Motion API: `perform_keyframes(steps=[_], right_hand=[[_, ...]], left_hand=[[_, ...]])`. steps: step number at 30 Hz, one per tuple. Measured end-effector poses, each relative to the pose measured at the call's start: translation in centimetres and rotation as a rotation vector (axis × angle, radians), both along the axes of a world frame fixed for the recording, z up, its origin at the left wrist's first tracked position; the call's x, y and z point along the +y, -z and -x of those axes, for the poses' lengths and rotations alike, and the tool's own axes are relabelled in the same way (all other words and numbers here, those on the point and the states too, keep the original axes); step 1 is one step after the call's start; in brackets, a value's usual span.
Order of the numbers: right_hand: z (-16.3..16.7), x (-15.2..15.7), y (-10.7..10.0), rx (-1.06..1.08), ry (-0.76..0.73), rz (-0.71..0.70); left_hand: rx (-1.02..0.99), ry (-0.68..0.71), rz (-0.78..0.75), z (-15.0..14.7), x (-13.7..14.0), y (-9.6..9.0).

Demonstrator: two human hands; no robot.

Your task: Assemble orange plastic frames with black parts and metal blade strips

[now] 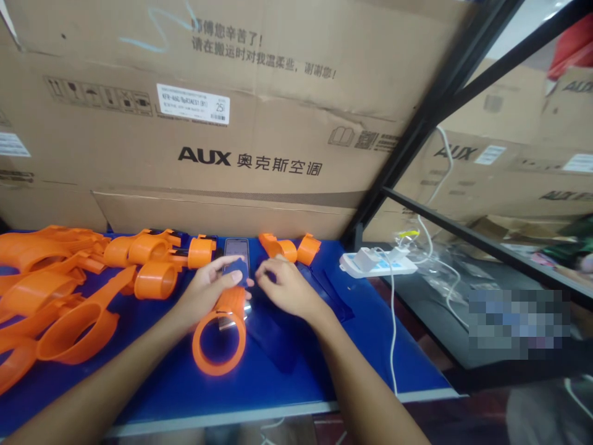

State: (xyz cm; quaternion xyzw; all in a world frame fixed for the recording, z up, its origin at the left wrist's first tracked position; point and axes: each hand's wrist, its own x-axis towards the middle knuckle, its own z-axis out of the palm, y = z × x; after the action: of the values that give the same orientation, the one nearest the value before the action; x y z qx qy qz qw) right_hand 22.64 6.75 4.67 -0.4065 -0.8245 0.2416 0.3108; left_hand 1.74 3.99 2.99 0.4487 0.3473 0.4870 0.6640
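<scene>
My left hand [210, 287] is closed round the upper part of an orange plastic ring piece [218, 364], whose round opening hangs toward me. A small dark blue piece [235, 271] lies under that thumb. Just to the right, my right hand [285, 287] has its fingers curled in toward the thumb; whatever they pinch, if anything, is hidden. Behind the left hand a phone [236, 246] lies on the blue tabletop [296, 386]. Part of a shiny metallic object [228, 321] shows beneath the orange piece. Dark blue translucent sheets [324, 287] lie beside my right wrist.
Many orange ring pieces [76, 334] are heaped at the left, with a few more [308, 248] at the back. A white power strip [380, 262] and its cable [393, 334] sit at the right. A large cardboard box [259, 111] stands behind, beside a black metal frame [417, 130].
</scene>
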Motion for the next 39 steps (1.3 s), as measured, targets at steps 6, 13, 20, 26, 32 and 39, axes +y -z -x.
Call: perform_keyframes(steps=[6,13,20,26,32,39], right_hand=[[-0.9,-0.7,0.4,-0.434,-0.055,-0.12],[-1.0,-0.2,-0.5,-0.295,-0.013,-0.151],[-1.2,0.3,-0.7,0.133,0.214,-0.046],[1.0,-0.1,0.1,0.61,0.188,0.083],[2.8,-1.4,0.2,0.72,0.067,0.221],[3.0,-1.7,0.0,0.614,-0.096,0.259]], left_hand=[[-0.078,-0.102,0.055,-0.1,0.5,-0.2],[-0.133,-0.061,0.06,-0.3,-0.2,-0.4],[-0.149,-0.024,-0.02,-0.2,-0.6,-0.6],[-0.216,-0.13,-0.052,-0.9,-0.3,0.2],[-0.288,-0.229,-0.032,-1.1,-0.2,0.3],[-0.34,-0.238,-0.049,-0.8,0.3,0.1]])
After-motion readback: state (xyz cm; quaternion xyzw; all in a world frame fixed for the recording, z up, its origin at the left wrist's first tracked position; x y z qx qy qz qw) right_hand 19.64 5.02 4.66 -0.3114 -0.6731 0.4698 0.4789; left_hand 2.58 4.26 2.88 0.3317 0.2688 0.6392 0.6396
